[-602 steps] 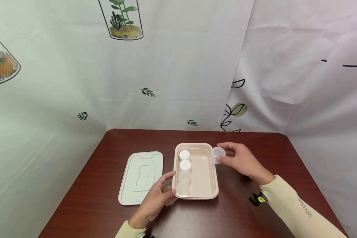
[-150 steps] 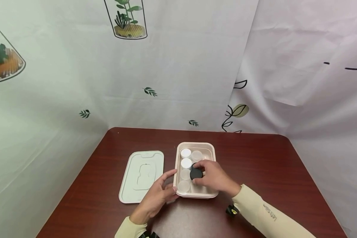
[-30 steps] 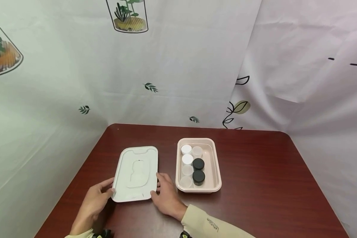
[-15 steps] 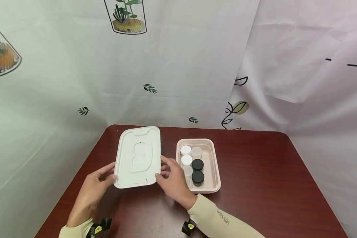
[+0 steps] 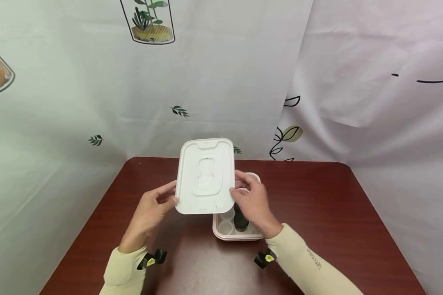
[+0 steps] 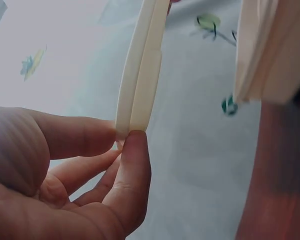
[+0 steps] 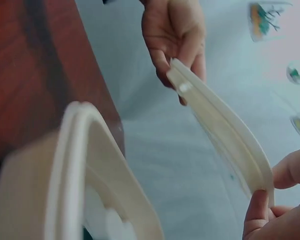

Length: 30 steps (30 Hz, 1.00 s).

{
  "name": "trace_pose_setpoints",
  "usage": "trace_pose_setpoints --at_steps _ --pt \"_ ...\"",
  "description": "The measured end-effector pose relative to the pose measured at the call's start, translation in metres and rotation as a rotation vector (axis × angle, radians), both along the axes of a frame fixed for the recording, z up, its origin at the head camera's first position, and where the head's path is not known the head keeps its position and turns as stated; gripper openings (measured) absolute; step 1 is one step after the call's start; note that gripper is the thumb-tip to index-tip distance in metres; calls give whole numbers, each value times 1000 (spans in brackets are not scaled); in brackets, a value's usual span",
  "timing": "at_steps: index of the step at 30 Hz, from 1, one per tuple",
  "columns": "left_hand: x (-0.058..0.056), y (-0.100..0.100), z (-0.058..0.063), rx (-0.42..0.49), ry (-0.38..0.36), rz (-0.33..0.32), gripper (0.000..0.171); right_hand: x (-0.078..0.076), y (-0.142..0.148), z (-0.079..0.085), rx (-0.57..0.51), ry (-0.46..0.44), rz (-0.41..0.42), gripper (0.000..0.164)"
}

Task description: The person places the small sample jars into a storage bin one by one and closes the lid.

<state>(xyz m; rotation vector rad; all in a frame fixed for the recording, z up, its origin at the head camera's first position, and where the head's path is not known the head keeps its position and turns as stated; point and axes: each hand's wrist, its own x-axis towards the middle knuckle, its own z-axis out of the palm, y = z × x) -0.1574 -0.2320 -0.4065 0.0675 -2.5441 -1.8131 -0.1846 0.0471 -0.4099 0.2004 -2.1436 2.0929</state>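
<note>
A white rectangular lid (image 5: 206, 176) is held up in the air between both hands, tilted toward the head camera. My left hand (image 5: 150, 211) pinches its left edge between thumb and fingers; the left wrist view shows this grip on the lid's rim (image 6: 140, 85). My right hand (image 5: 254, 203) pinches the right edge, also seen in the right wrist view. Below and behind the lid stands a beige box (image 5: 238, 238) on the table. Clear round containers (image 5: 226, 228) and black-lidded jars (image 5: 240, 221) stand inside it, partly hidden by the lid and right hand.
The dark red-brown table (image 5: 317, 213) reaches back to a white cloth backdrop (image 5: 236, 82) printed with plants. More cloth hangs at the left and right sides.
Both hands have raised the lid off the table and carried it right, so it now overlaps the box's left part in the head view. Earlier, containers and black-lidded jars were added to the box.
</note>
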Motion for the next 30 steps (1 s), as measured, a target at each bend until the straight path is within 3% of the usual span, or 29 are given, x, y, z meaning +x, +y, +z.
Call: trace_pose_setpoints --at_steps 10,19,26,30 --pt "-11 45 7 25 71 -79 54 -30 51 21 34 -5 -100 47" --pt "-13 69 5 32 110 -118 55 -56 87 37 73 -54 -107 45" --pt "-19 79 1 23 213 -91 53 -66 106 43 147 -128 -84 44" --pt "-24 87 -1 21 269 -42 50 -69 114 52 106 -151 -34 45"
